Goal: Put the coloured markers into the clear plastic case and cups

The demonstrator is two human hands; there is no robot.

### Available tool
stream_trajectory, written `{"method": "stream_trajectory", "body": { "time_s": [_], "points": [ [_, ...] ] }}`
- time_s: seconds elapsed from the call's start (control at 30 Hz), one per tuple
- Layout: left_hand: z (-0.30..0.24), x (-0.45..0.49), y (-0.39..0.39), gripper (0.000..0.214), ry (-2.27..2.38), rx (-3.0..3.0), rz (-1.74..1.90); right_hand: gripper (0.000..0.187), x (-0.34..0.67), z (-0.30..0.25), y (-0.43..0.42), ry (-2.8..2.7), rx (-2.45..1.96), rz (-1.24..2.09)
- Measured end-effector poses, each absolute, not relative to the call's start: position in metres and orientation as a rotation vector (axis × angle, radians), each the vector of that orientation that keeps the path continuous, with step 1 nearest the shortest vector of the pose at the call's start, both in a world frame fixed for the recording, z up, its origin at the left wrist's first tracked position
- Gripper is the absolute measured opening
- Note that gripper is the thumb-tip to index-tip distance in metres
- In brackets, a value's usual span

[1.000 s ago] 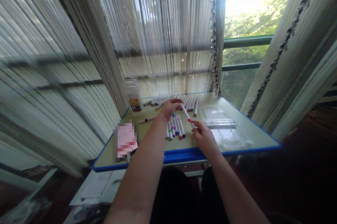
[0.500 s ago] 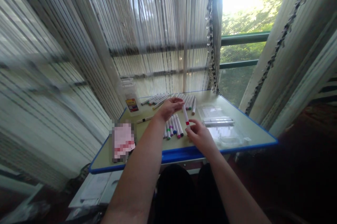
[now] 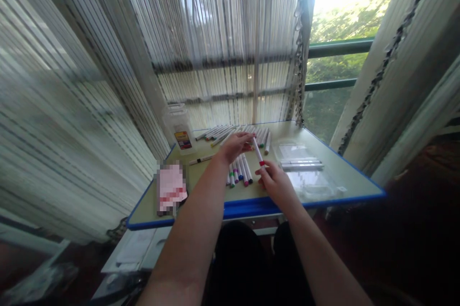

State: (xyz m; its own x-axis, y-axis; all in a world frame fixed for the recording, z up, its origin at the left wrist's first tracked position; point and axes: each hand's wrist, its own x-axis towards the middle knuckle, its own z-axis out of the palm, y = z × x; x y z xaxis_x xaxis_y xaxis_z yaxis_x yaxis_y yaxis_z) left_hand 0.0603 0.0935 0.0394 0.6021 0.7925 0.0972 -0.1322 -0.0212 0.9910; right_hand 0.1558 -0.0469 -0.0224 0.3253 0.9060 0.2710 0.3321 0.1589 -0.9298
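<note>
Both my hands hold one white marker (image 3: 258,151) with a red band, lifted just above the table. My left hand (image 3: 235,145) pinches its far end, fingers closed. My right hand (image 3: 273,180) grips its near end at the red band. Below the marker lies a short row of white markers with coloured caps (image 3: 239,173). A longer row of markers (image 3: 224,133) lies at the far edge of the blue-rimmed table (image 3: 251,209).
A clear plastic sleeve with a few pens (image 3: 304,167) lies to the right of my hands. A clear box with a red and yellow label (image 3: 180,131) stands at the far left. A blurred pink item (image 3: 170,193) sits near left. Striped curtains hang behind the table.
The marker has turned more upright between my hands, and my right hand has slid a little to the left along the table. The camera view shifted slightly.
</note>
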Motion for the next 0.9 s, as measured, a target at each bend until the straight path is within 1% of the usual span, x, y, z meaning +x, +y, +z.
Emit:
{"method": "stream_trajectory", "body": {
  "time_s": [0.13, 0.33, 0.57, 0.67, 0.8, 0.9],
  "points": [
    [0.039, 0.058, 0.094, 0.019, 0.548, 1.4, 0.721, 0.031, 0.157, -0.026, -0.046, -1.221, -1.381, 0.624],
    [0.036, 0.057, 0.098, 0.018, 0.485, 1.376, 0.755, 0.037, 0.158, -0.026, -0.047, -1.184, -1.386, 0.632],
    [0.037, 0.054, 0.1, 0.026, 0.493, 1.319, 0.83, 0.031, 0.158, -0.024, -0.048, -1.21, -1.423, 0.585],
    [0.037, 0.052, 0.099, 0.028, 0.483, 1.36, 0.752, 0.03, 0.158, -0.024, -0.048, -1.224, -1.399, 0.601],
    [0.039, 0.049, 0.095, 0.037, 0.424, 1.446, 0.533, 0.029, 0.157, -0.025, -0.047, -1.227, -1.363, 0.616],
    [0.043, 0.044, 0.092, 0.038, 0.389, 1.469, 0.462, 0.032, 0.157, -0.025, -0.047, -1.228, -1.362, 0.635]
  ]
}}
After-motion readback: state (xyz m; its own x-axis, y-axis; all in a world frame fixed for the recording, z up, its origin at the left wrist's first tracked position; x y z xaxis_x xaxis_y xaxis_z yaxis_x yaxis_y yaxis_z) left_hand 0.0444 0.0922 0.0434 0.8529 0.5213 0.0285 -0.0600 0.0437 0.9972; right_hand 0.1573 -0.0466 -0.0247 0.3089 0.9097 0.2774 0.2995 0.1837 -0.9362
